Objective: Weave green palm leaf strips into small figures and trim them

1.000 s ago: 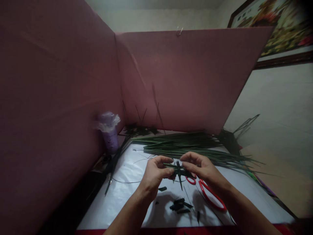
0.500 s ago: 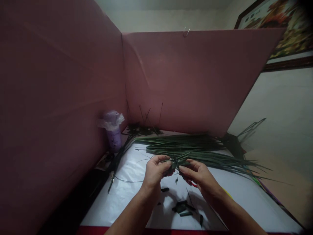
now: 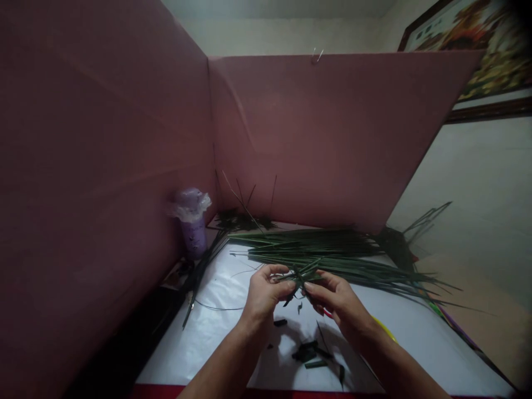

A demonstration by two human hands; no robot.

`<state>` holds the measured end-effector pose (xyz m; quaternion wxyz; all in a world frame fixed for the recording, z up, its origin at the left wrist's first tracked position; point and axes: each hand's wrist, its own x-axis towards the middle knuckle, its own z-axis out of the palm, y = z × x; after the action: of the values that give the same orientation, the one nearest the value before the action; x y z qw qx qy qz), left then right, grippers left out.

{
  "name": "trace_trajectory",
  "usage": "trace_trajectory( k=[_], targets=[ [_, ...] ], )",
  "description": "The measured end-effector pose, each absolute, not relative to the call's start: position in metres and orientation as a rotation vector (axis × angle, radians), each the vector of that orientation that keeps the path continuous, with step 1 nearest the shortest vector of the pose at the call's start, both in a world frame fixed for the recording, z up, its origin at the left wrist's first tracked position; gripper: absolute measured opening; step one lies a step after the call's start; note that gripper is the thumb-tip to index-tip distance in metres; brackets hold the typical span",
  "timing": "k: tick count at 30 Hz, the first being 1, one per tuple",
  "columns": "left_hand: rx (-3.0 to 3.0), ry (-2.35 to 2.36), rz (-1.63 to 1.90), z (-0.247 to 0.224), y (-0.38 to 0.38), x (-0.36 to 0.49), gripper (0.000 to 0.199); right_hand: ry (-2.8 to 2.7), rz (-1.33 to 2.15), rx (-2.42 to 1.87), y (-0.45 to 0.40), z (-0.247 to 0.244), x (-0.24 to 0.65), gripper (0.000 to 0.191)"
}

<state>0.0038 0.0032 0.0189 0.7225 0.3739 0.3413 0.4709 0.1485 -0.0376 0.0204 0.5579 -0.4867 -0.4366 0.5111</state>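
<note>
Between my hands is a small piece of woven green leaf strips [image 3: 298, 276], with strip ends sticking out around it. My left hand [image 3: 269, 288] pinches its left side between thumb and fingers. From the right, my right hand [image 3: 332, 291] grips the other side, thumb toward the middle. The exact weave is too dark to make out. Below on the white tabletop [image 3: 220, 338] lie several short cut leaf pieces [image 3: 310, 352]. Something red, partly hidden, shows beneath my right hand.
Long green leaf strips [image 3: 307, 243] lie across the back of the table. A purple tumbler [image 3: 194, 233] in plastic wrap stands at the back left. Pink panels [image 3: 324, 138] rise behind and at left. A yellow ring-like item [image 3: 384, 329] shows beside my right forearm.
My left fingers have shifted slightly on the woven piece, and more of its strips show below. A thin strip now stands up at the back left. My right hand has barely moved.
</note>
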Motion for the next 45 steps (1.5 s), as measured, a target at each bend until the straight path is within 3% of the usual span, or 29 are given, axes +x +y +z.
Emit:
trace_trajectory(
  k=[16, 26, 45],
  targets=[
    [1.159, 0.859, 1.153, 0.036, -0.004, 0.001, 0.016, -1.328, 1.023, -1.211, -0.044, 0.026, 0.141, 0.019],
    [1.041, 0.636, 1.072, 0.024, 0.004, -0.002, 0.021, -1.277, 1.199, -1.077, -0.039, 0.015, 0.149, 0.015],
    [0.928, 0.552, 1.134, 0.021, 0.002, -0.001, 0.028, -1.161, 1.212, -1.020, -0.036, 0.011, 0.149, 0.014]
  ],
)
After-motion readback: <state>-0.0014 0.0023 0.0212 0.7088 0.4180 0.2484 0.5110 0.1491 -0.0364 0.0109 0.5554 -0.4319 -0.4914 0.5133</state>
